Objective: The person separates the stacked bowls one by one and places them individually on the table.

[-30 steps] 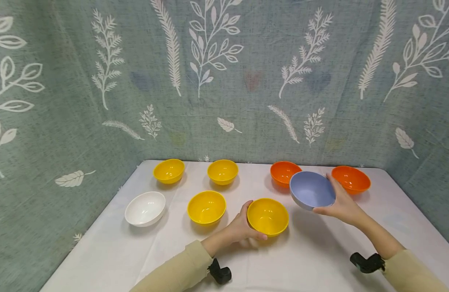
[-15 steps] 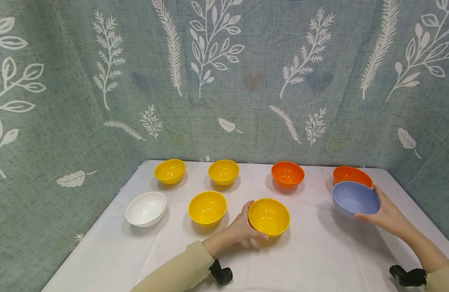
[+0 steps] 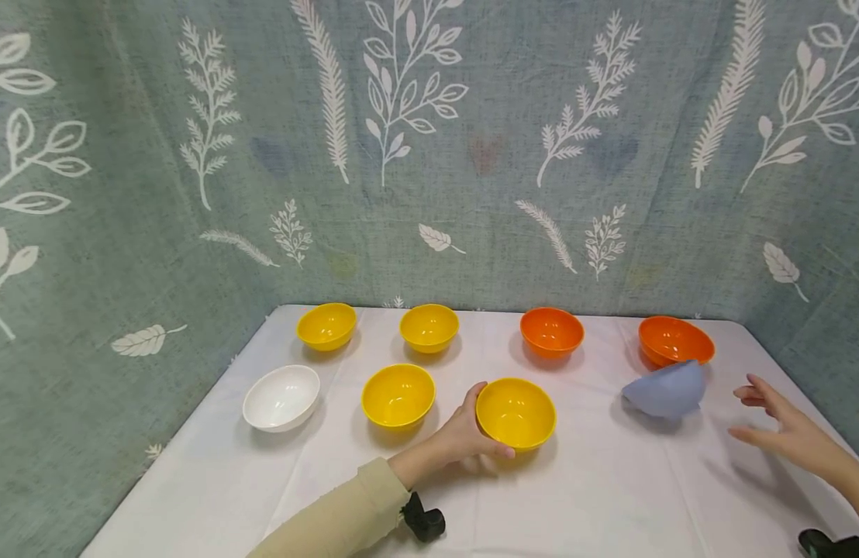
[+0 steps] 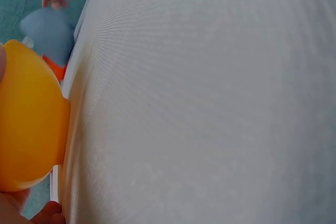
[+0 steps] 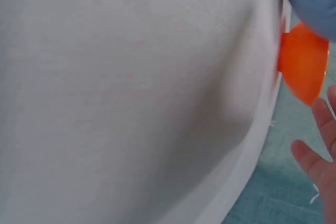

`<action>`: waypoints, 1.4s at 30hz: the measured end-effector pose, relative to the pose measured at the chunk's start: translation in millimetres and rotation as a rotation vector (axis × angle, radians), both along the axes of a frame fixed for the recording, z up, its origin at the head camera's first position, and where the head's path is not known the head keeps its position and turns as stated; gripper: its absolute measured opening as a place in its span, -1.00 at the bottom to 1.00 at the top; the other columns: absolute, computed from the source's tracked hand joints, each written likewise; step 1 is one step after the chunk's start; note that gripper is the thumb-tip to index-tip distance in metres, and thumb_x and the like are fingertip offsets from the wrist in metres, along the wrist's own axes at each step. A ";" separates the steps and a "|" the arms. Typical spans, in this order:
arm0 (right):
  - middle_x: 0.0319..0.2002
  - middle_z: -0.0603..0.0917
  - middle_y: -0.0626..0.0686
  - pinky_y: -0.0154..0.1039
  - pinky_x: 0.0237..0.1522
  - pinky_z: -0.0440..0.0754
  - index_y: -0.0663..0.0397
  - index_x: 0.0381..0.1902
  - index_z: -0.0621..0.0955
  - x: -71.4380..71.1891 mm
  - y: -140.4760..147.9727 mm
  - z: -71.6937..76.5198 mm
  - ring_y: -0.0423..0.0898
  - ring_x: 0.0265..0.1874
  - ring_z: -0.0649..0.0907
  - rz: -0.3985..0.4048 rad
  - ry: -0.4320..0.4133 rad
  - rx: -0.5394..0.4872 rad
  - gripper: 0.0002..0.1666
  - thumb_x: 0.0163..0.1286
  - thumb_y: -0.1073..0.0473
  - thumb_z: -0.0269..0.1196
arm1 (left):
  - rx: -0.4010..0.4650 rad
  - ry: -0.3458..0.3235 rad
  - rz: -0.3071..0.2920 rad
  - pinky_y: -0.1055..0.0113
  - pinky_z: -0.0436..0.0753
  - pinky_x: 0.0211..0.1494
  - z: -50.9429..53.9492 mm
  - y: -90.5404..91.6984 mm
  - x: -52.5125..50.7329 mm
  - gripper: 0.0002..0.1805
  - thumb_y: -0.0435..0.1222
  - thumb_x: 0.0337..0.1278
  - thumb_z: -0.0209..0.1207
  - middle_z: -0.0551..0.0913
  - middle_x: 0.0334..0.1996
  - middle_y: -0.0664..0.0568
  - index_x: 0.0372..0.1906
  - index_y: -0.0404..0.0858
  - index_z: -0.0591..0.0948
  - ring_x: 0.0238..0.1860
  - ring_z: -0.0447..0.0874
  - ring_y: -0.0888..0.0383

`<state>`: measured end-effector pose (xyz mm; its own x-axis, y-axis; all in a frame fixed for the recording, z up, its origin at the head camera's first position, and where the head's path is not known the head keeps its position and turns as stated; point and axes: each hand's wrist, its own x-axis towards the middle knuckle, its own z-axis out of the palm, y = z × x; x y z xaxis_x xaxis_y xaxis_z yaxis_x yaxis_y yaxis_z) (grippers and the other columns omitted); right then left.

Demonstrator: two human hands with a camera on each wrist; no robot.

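My left hand point(image 3: 467, 434) grips the side of a yellow bowl point(image 3: 516, 414), thumb along the near side and fingers at the far left. In the left wrist view that yellow bowl point(image 4: 31, 119) is seen side-on, its foot close to the cloth. Apart from any bowl, my right hand point(image 3: 785, 426) is at the right with fingers extended and nothing in it. To its left a blue bowl point(image 3: 668, 390) is steeply tilted, its outside facing me and its inside hidden. Just behind the blue bowl is an orange bowl point(image 3: 675, 339); I cannot tell if they touch.
A second orange bowl point(image 3: 551, 332) stands at the back. Yellow bowls stand at back left point(image 3: 326, 325), back middle point(image 3: 429, 327) and left of my hand point(image 3: 398, 395). A white bowl point(image 3: 281, 397) is at the far left. Patterned cloth point(image 3: 429, 155) surrounds the white table point(image 3: 576, 504).
My right hand carried the blue bowl rightward, then let it go and moved further right. The blue bowl has tipped over sideways. My left hand and its yellow bowl have stayed put.
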<state>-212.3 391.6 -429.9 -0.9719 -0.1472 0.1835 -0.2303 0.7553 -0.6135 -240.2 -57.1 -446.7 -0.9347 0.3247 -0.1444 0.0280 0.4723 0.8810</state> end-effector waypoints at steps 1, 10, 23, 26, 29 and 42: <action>0.03 0.40 0.11 -0.13 0.23 0.18 0.58 0.29 -0.08 -0.2 0.9 -0.7 -0.77 -0.25 0.08 0.017 0.020 -0.008 0.02 0.16 0.23 0.29 | 0.001 0.001 0.001 -0.08 0.24 0.28 0.3 -0.2 -0.2 0.23 -0.09 -0.43 0.50 0.25 0.26 -0.16 0.40 -0.13 -0.04 0.21 0.27 -0.08; 0.15 0.23 0.44 0.11 -0.15 0.37 0.46 0.34 -0.10 -5.3 -14.3 12.1 -0.65 -0.15 0.24 0.115 -0.065 0.047 -0.04 0.25 0.17 0.20 | 0.008 -0.009 -0.002 -0.07 0.24 0.28 1.0 -0.4 -0.3 0.21 -0.12 -0.39 0.49 0.25 0.26 -0.15 0.40 -0.16 -0.04 0.22 0.26 -0.08; 0.06 0.07 -0.75 -0.35 -0.13 0.54 0.18 0.40 0.04 -6.3 -46.9 15.6 -0.68 -0.08 0.27 0.320 -0.114 -0.091 -0.19 0.28 0.26 0.14 | 0.015 -0.002 -0.005 -0.06 0.23 0.30 1.7 -0.3 -0.1 0.21 -0.13 -0.40 0.49 0.25 0.27 -0.15 0.40 -0.18 -0.04 0.23 0.26 -0.07; 0.05 0.08 -0.74 -0.34 -0.10 0.54 0.27 0.38 0.04 -5.3 -49.4 10.2 -0.68 -0.08 0.27 0.319 -0.104 -0.110 -0.15 0.23 0.28 0.18 | 0.009 -0.007 -0.006 -0.06 0.23 0.30 1.9 -0.2 0.0 0.21 -0.12 -0.39 0.49 0.24 0.27 -0.16 0.40 -0.18 -0.05 0.23 0.25 -0.07; 0.05 0.02 -0.76 0.09 -0.02 0.47 0.20 0.40 -0.01 -3.1 -51.7 4.7 -0.70 -0.08 0.19 0.313 -0.117 -0.111 -0.04 0.16 0.26 0.24 | 0.002 -0.009 -0.005 -0.06 0.24 0.29 2.2 -0.3 0.2 0.21 -0.12 -0.39 0.49 0.24 0.27 -0.17 0.40 -0.18 -0.05 0.23 0.26 -0.08; 0.28 -0.15 -0.61 -0.51 0.20 0.06 0.03 0.44 -0.07 11.3 -59.2 -1.0 -0.69 0.17 -0.06 0.426 0.006 -0.086 0.24 -0.07 0.17 0.43 | 0.011 -0.006 -0.009 -0.06 0.24 0.29 1.7 -0.1 -0.4 0.22 -0.12 -0.40 0.49 0.24 0.27 -0.16 0.40 -0.17 -0.04 0.23 0.26 -0.07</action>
<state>-201.0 332.4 -431.0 -0.8265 -0.5189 0.2184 -0.5144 0.5383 -0.6675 -240.5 -57.2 -445.0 -0.9309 0.3348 -0.1461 0.0273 0.4626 0.8862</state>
